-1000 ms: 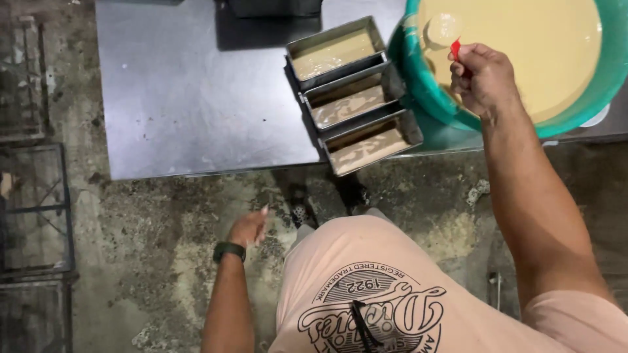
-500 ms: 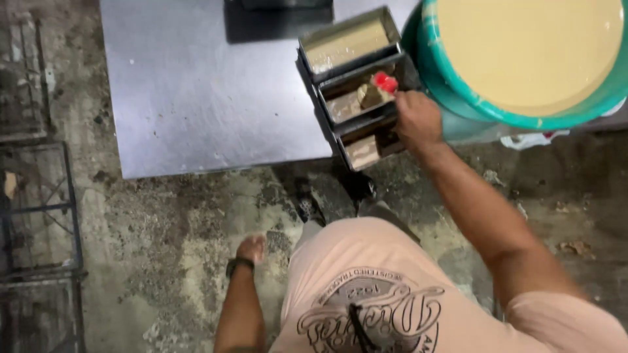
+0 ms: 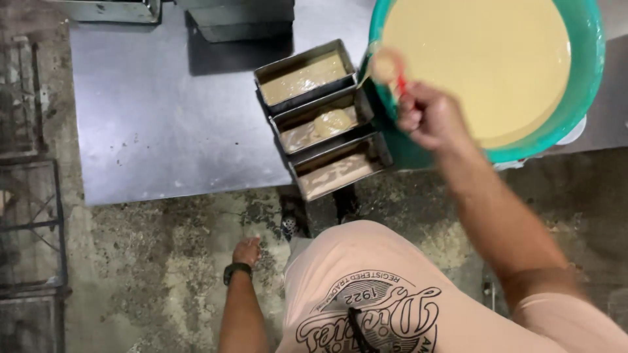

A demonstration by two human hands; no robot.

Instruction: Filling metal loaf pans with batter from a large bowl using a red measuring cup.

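Observation:
My right hand (image 3: 428, 117) grips a red-handled scoop (image 3: 387, 67) smeared with batter, held at the near rim of a big teal basin (image 3: 582, 98) full of pale batter. Just left of it, three metal loaf tins stand in a row on a steel table: the far tin (image 3: 302, 77) is filled, the middle tin (image 3: 318, 121) has a fresh blob of batter, the near tin (image 3: 340, 171) holds a thin layer. My left hand (image 3: 246, 251) hangs loose at my side, fingers curled, a dark watch on the wrist, holding nothing.
The steel table (image 3: 163, 111) stretches left of the tins. More metal trays (image 3: 239, 19) sit at its far edge. Wire racks (image 3: 29, 229) stand on the left over a stained concrete floor (image 3: 150, 261).
My right hand moved from the basin to the middle tin, dropped batter there, then swung back up to the basin's rim. The left hand stayed down at my side.

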